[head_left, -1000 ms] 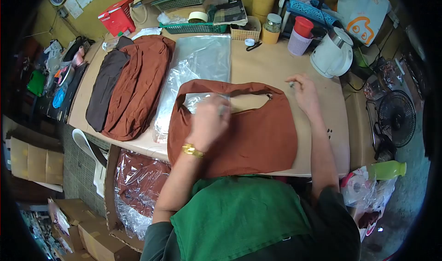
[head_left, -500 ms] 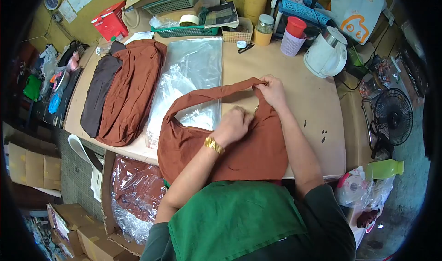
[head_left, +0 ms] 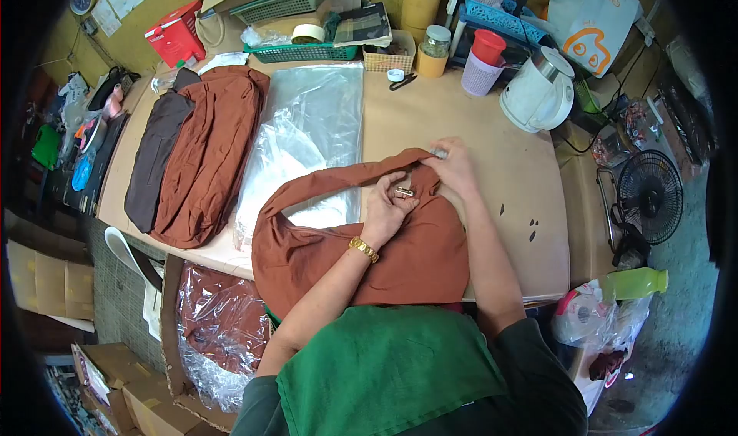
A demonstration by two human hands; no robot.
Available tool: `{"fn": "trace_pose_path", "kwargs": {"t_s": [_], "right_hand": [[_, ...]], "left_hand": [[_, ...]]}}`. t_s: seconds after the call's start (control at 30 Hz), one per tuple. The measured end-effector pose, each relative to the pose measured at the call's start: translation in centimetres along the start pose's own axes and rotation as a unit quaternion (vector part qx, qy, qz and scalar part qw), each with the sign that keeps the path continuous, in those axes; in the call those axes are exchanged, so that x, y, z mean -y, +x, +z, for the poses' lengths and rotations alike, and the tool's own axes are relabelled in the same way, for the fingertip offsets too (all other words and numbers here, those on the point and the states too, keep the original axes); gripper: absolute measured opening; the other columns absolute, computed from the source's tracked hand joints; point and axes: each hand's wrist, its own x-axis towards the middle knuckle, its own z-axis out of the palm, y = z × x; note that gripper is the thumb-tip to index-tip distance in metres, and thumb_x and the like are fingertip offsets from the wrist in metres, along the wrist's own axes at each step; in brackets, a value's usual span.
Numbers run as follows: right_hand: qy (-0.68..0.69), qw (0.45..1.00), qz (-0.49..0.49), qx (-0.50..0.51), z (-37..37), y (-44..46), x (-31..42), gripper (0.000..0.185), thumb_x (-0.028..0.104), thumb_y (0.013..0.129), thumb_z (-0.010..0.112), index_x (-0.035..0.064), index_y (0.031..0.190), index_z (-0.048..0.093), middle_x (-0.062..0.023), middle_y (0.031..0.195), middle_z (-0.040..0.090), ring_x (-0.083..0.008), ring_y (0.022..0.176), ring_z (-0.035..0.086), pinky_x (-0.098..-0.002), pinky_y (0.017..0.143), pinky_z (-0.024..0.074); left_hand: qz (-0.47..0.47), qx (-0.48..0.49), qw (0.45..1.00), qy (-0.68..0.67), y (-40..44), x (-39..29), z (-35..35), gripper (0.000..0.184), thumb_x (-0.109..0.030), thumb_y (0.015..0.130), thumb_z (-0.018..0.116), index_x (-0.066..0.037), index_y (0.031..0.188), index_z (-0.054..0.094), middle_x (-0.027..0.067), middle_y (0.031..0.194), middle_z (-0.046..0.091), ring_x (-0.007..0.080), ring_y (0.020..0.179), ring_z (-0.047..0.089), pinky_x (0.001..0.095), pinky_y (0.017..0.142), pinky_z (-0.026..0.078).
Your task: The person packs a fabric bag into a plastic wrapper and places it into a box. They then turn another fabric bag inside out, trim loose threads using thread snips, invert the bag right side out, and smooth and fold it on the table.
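A rust-brown shoulder bag (head_left: 415, 259) lies at the table's front edge, against the green cloth over my front. Its wide strap loops up and away from me. My left hand (head_left: 387, 209), with a gold bracelet at its wrist, is closed at the right end of the bag's opening. Between its thumb and fingers shows a small gold metal fitting (head_left: 403, 192); its exact kind is too small to tell. My right hand (head_left: 453, 171) pinches the strap at its upper right bend, its fingertips slightly blurred.
Clear plastic bags (head_left: 315, 121) lie flat behind the bag, with more folded brown and dark bags (head_left: 204, 159) to the left. A kettle (head_left: 538, 90), cups (head_left: 484, 63) and baskets (head_left: 300, 53) line the back. Below left, a carton (head_left: 173, 344) holds plastic-wrapped brown goods.
My left hand has turned and opened its grip outward, so the gold fitting now shows between its fingers. My right hand has shifted slightly down with the strap. The view has moved a little.
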Motion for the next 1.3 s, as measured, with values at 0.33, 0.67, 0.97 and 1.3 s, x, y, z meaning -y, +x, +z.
{"fn": "trace_pose_path", "kwargs": {"t_s": [0.33,0.67,0.97,1.3], "right_hand": [[0.151,0.985,0.030,0.083,0.2,-6.2,4.0,0.014,0.002,0.082,0.065,0.0036,0.096,0.066,-0.0120,0.094,0.066,-0.0274,0.088,0.065,-0.0392,0.077,0.0520],[0.046,0.996,0.024,0.074,0.5,-4.4,3.5,0.005,0.008,0.084,0.063,0.0041,0.086,0.061,-0.0157,0.092,0.064,-0.0355,0.092,0.061,-0.0456,0.081,0.0482],[-0.061,0.997,0.037,0.020,3.4,-4.3,3.4,0.010,0.013,0.087,0.063,0.0043,0.089,0.059,-0.0167,0.092,0.065,-0.0367,0.092,0.062,-0.0467,0.085,0.0462],[0.170,0.975,0.096,0.105,-0.4,-5.6,3.9,0.013,0.012,0.088,0.061,0.0005,0.095,0.061,-0.0147,0.092,0.066,-0.0316,0.085,0.063,-0.0411,0.078,0.0486]], "left_hand": [[0.002,-0.062,0.998,0.014,1.1,2.4,0.3,0.052,0.008,0.076,0.069,0.001,0.121,0.045,0.0028,0.076,0.060,0.0061,0.065,0.055,0.0209,0.060,0.046],[-0.011,-0.069,0.997,-0.014,1.3,2.9,0.2,0.053,0.011,0.079,0.067,-0.002,0.124,0.042,0.0036,0.083,0.060,0.0066,0.071,0.057,0.0197,0.059,0.045],[-0.073,-0.021,0.994,-0.083,1.4,2.2,-0.1,0.052,0.011,0.082,0.064,0.000,0.127,0.041,0.0071,0.089,0.063,0.0083,0.078,0.059,0.0214,0.065,0.048],[-0.002,-0.060,0.997,-0.039,0.7,1.7,0.5,0.054,0.011,0.081,0.064,0.002,0.128,0.039,0.0060,0.086,0.063,0.0074,0.072,0.058,0.0198,0.061,0.046]]}}
